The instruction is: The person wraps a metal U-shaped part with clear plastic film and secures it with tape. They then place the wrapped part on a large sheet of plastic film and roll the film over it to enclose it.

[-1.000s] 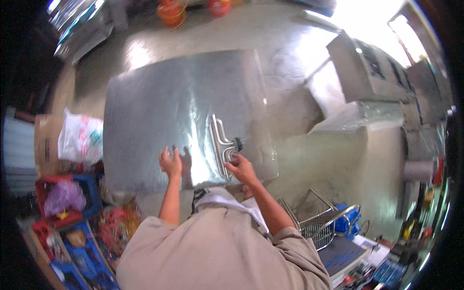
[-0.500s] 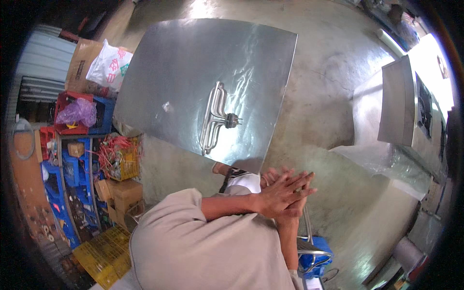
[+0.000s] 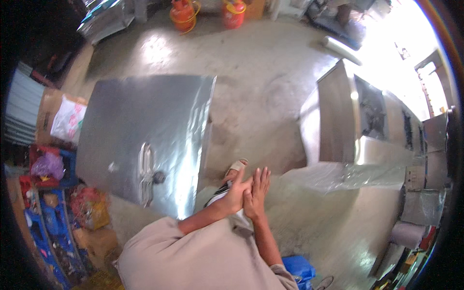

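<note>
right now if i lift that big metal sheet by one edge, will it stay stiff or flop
The metal sheet looks thin and broad, with rippled reflections, so it would probably flex and wobble. Its glossy face suggests a slippery grip. The handle fixed to it may give a firmer hold. Both hands are off it, pressed together.

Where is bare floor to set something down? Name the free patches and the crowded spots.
Free: the concrete floor between the metal sheet and the steel cabinet, up to the gas cylinders. Crowded: the crates and bags left of the sheet, and clear plastic film beside the pressed-together left hand and right hand.
</note>
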### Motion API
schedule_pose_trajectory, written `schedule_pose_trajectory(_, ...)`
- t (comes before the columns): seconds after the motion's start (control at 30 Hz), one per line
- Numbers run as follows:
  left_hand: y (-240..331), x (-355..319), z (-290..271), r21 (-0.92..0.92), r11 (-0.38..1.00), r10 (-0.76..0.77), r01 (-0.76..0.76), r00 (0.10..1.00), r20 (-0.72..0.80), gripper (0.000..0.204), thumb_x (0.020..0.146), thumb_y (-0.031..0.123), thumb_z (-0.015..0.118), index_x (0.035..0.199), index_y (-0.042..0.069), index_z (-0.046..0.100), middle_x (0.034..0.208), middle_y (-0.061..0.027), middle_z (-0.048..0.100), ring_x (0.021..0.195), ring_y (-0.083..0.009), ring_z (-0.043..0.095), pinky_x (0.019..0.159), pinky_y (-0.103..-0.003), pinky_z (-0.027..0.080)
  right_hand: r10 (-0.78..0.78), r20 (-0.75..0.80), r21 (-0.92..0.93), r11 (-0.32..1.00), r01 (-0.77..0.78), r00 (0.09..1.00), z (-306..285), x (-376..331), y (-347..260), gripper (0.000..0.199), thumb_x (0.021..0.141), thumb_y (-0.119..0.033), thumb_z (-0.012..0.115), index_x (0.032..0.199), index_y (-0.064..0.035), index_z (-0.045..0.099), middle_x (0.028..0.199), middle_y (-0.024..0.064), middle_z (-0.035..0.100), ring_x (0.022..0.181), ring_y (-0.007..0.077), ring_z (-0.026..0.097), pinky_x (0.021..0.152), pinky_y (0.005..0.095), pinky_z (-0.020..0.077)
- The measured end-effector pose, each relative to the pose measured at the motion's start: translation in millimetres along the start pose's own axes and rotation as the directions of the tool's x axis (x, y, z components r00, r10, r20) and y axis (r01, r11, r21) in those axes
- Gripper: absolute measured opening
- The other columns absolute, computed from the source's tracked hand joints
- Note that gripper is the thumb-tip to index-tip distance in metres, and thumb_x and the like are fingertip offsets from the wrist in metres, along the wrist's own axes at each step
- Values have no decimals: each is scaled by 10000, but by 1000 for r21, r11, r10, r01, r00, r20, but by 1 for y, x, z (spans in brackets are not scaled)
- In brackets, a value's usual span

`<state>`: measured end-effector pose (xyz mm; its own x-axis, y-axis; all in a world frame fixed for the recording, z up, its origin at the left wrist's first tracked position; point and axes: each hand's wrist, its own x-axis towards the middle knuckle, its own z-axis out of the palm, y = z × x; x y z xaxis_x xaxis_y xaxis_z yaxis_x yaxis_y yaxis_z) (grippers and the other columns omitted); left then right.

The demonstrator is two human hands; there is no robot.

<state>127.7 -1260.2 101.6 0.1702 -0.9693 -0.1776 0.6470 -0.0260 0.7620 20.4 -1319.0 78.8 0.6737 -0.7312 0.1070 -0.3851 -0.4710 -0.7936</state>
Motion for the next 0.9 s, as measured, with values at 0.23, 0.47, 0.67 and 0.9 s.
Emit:
schedule_pose_trajectory(0.23,145,211,-25,-223,974,-19,39,996,91,954,986,787,275,1653,107,223,1702,-152,239,1536,-328,286,1238,-481,222,792,222,-238,609,-756,568,4,35,289,772,955,-562,614,1436,37,545,1479,304,517,1409,436,463,1177,481,369)
schedule_pose_trajectory(0.47,310,444,-87,163,978,129,-131,991,22,826,1015,689,357,1586,93,404,1604,-162,445,1397,-292,499,1135,-432,398,994,108,-18,-33,-999,-35,-54,122,329,505,992,-415,583,1237,22,649,1128,280,714,1089,402,678,934,494,532)
schedule_pose_trajectory(0.67,372,643,-92,225,970,61,-89,990,129,816,1012,681,411,1549,68,459,1564,-128,504,1349,-244,540,1096,-407,420,954,226,404,95,-910,199,-20,412,380,469,989,-414,583,1176,13,638,1087,267,705,1030,389,670,881,498,526)
schedule_pose_trajectory(0.9,357,891,-95,741,669,-280,-56,905,322,680,1059,581,448,1495,64,522,1495,-134,563,1269,-248,591,1046,-404,460,906,271,498,156,-853,324,-30,693,447,434,986,-414,582,1104,2,625,1040,251,694,960,374,661,820,502,520)
